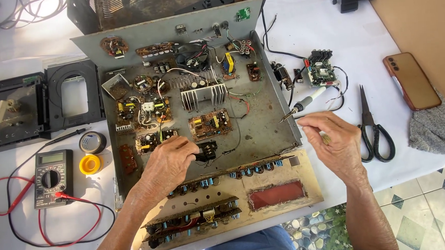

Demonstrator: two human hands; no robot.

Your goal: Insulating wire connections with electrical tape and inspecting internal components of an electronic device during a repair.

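An opened grey metal chassis (262,123) lies on the table, filled with several circuit boards, a finned heat sink (202,96) and loose wires. My left hand (170,160) rests inside it, fingers closed on a small black component (207,150) with wires. My right hand (330,140) hovers over the chassis's right edge, fingertips pinched together; whether they hold something thin I cannot tell. A soldering iron (301,105) lies just beyond my right hand, tip pointing into the chassis. The front panel (275,195) with rows of parts is folded down toward me.
A multimeter (52,177) with red and black leads, a roll of black tape (92,141) and a yellow roll (89,164) lie at the left. Scissors (372,128), a phone (412,80), a grey cloth (435,128) and a small board (321,68) sit right. A black housing (36,105) lies far left.
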